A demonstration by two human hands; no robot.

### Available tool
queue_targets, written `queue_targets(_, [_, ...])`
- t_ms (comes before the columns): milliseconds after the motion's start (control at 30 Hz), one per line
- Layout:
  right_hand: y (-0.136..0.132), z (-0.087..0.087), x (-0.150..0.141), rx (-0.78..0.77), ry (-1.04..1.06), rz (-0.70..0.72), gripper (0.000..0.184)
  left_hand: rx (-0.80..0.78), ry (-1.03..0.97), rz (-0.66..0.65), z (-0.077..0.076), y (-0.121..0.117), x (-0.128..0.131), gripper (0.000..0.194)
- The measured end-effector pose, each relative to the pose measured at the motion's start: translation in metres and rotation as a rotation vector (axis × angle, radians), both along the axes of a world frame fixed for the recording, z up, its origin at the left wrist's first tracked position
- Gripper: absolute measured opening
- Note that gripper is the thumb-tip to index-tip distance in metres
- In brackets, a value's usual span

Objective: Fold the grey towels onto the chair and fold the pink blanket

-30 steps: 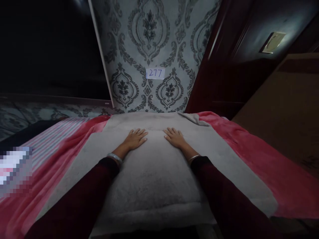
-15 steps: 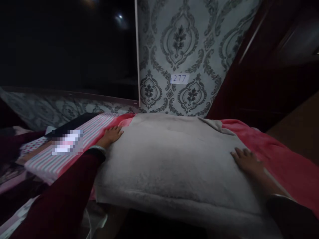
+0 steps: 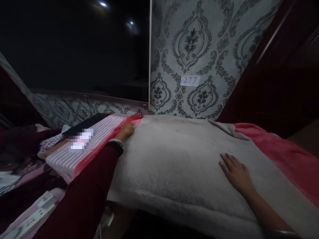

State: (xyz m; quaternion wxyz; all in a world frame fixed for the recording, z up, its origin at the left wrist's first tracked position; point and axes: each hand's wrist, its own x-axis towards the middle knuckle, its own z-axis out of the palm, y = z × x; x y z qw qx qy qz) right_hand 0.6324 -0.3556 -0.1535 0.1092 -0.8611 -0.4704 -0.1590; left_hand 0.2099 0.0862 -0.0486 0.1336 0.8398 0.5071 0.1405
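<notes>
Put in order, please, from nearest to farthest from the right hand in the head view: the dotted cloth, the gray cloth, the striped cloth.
From the right hand:
1. Gray cloth, under it.
2. Striped cloth, to the left.
3. Dotted cloth, farther left, past the striped one.

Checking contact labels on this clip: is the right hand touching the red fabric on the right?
Apart. The head view shows the right hand over the grey fabric, with grey plainly visible between hand and red fabric.

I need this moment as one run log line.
left hand: curled at left edge of grey cloth | right hand: flat on it | also visible: pink cloth, striped cloth, 277 label
</notes>
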Motion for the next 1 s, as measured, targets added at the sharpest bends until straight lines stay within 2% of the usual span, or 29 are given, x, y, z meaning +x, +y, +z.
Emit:
queue_targets(100, [-0.001,0.000,0.003,0.020,0.002,0.009,0.062,-0.069,-0.076,0.075,0.009,0.005,-0.002,0.033])
queue_targets(233, [-0.001,0.000,0.003,0.032,0.018,0.021,0.063,-0.215,-0.222,0.078,0.015,-0.002,-0.012,0.036])
queue_targets(533, [-0.001,0.002,0.001,0.038,0.039,0.016,0.063,-0.695,-0.496,-0.058,0.003,-0.044,-0.055,0.046])
queue_targets(733, [-0.001,0.008,-0.002,-0.006,0.052,0.008,0.065,-0.809,-0.473,-0.049,0.002,-0.084,-0.086,0.065])
queue_targets(833, [0.000,0.009,-0.004,-0.004,0.038,0.004,0.062,-0.859,-0.503,-0.111,0.006,-0.101,-0.096,0.079])
queue_targets(933, [0.001,0.010,-0.006,-0.021,0.038,-0.003,0.062,-0.864,-0.557,-0.196,0.016,-0.111,-0.095,0.090])
queue_targets(1000, [0.002,0.011,-0.007,-0.023,0.038,-0.001,0.061,-0.838,-0.598,-0.224,0.027,-0.115,-0.084,0.092])
